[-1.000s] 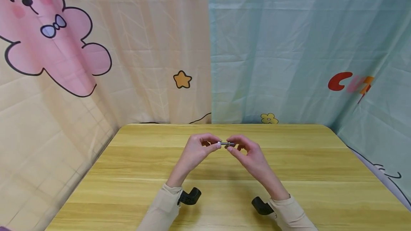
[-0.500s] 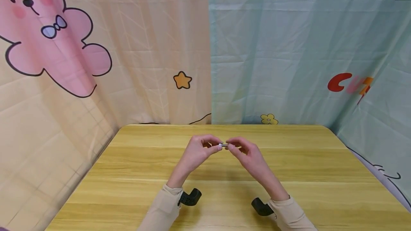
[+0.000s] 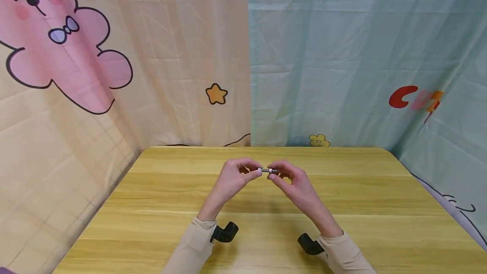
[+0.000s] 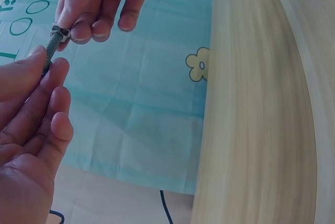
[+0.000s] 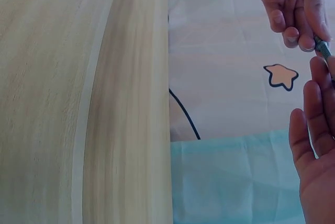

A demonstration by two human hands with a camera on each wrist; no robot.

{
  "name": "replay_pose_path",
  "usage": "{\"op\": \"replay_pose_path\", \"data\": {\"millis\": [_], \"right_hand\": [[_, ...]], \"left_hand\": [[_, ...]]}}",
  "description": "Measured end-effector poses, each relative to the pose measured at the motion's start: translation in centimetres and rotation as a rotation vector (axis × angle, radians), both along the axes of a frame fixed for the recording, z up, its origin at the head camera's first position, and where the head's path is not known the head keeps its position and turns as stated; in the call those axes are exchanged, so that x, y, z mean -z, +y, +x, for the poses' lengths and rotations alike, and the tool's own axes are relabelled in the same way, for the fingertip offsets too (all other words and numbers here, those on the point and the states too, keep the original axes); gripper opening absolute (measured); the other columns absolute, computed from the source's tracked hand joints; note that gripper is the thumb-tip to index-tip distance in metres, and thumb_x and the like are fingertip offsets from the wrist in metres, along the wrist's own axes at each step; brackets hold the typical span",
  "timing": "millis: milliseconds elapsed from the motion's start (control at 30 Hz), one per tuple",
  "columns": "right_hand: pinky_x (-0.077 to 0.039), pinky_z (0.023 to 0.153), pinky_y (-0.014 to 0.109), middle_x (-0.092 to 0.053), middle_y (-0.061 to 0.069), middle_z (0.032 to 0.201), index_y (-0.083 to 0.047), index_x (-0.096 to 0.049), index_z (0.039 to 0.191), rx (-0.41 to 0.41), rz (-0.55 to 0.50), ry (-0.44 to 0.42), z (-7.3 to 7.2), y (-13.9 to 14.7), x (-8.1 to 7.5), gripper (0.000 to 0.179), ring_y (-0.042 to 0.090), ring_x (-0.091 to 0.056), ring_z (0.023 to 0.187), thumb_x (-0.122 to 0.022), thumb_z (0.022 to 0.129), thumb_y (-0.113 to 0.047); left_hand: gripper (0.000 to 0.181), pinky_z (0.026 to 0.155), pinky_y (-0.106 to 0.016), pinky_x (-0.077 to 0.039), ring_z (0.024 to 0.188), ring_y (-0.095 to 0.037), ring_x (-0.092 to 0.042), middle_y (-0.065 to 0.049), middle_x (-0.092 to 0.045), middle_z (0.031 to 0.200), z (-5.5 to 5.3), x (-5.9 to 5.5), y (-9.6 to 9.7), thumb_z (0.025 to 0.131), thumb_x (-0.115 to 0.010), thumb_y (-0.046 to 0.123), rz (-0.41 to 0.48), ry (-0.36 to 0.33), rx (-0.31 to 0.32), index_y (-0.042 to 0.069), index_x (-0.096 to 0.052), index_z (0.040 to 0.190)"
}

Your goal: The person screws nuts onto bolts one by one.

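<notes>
Metal bolt (image 4: pixel 53 45) sits above your desk's (image 3: pixel 262 240) twelve-o'clock side. Your left hand (image 3: pixel 233 178) pinches its nine-o'clock end; your right hand (image 3: pixel 296 181) grips the nut (image 4: pixel 63 31) at three o'clock, just uncovered: turning appears unfinished.

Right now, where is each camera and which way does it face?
Head: on the head, facing forward and down at the table; left hand, right hand and sleeves show.
Left wrist: on that wrist, facing bolt and blue curtain; left hand near, right beyond.
Right wrist: on that wrist, facing bolt and beige curtain; right hand near, left beyond.
Both wrist views share bolt, table, both hands.
</notes>
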State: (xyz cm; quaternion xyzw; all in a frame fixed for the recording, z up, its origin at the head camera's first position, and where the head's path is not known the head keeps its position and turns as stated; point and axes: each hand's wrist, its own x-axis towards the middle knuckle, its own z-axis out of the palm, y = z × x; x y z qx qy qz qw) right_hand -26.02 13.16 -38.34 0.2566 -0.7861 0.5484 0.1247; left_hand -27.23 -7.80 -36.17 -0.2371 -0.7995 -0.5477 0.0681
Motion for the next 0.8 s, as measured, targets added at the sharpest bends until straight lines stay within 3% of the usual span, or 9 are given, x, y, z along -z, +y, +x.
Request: {"op": "replay_pose_path", "data": {"millis": [200, 367, 467, 633, 800], "right_hand": [[-0.052, 0.08, 0.037, -0.068, -0.003, 0.092, -0.017, -0.068, 0.106, 0.046, 0.021, -0.045, 0.28, -0.18, -0.12, 0.017, 0.016, -0.064, 0.089, -0.063, 0.098, -0.031], [-0.051, 0.079, 0.043, -0.068, 0.002, 0.09, -0.013, -0.071, 0.098, 0.082, -0.016, -0.108, 0.41, -0.3, -0.22, 0.026, 0.022, -0.062, 0.085, -0.058, 0.099, -0.037], [-0.051, 0.08, 0.043, -0.068, 0.002, 0.097, -0.014, -0.07, 0.106, 0.093, -0.026, -0.118, 0.45, -0.32, -0.29, 0.029, 0.026, -0.062, 0.089, -0.056, 0.101, -0.038], [-0.05, 0.084, 0.039, -0.066, -0.002, 0.113, -0.02, -0.063, 0.125, 0.057, -0.014, -0.036, 0.33, -0.2, -0.27, 0.029, 0.021, -0.061, 0.104, -0.065, 0.097, -0.027], [-0.051, 0.083, 0.033, -0.065, -0.003, 0.111, -0.018, -0.061, 0.122, -0.003, -0.036, 0.053, 0.22, -0.05, -0.23, 0.031, 0.018, -0.06, 0.102, -0.07, 0.093, -0.013]], "left_hand": [[0.005, 0.061, -0.031, -0.045, 0.076, -0.02, -0.059, 0.006, -0.07, 0.089, -0.02, 0.07, -0.02, 0.089, -0.075, 0.021, 0.011, -0.004, 0.016, 0.02, -0.076, 0.094], [0.006, 0.062, -0.032, -0.046, 0.077, -0.019, -0.059, 0.007, -0.07, 0.09, -0.04, 0.1, 0.07, 0.09, -0.075, 0.021, 0.001, 0.001, 0.022, 0.021, -0.076, 0.095], [0.007, 0.063, -0.033, -0.046, 0.078, -0.019, -0.06, 0.008, -0.07, 0.091, -0.04, 0.1, 0.05, 0.09, -0.074, 0.022, -0.001, 0.004, 0.02, 0.022, -0.076, 0.096], [0.006, 0.066, -0.035, -0.048, 0.079, -0.019, -0.06, 0.008, -0.07, 0.091, -0.07, 0.18, -0.06, 0.09, -0.074, 0.022, 0.003, 0.006, 0.016, 0.022, -0.076, 0.096], [0.006, 0.066, -0.036, -0.048, 0.079, -0.019, -0.06, 0.008, -0.07, 0.09, -0.13, 0.23, -0.09, 0.09, -0.074, 0.022, -0.006, 0.006, 0.002, 0.023, -0.076, 0.095]]}}
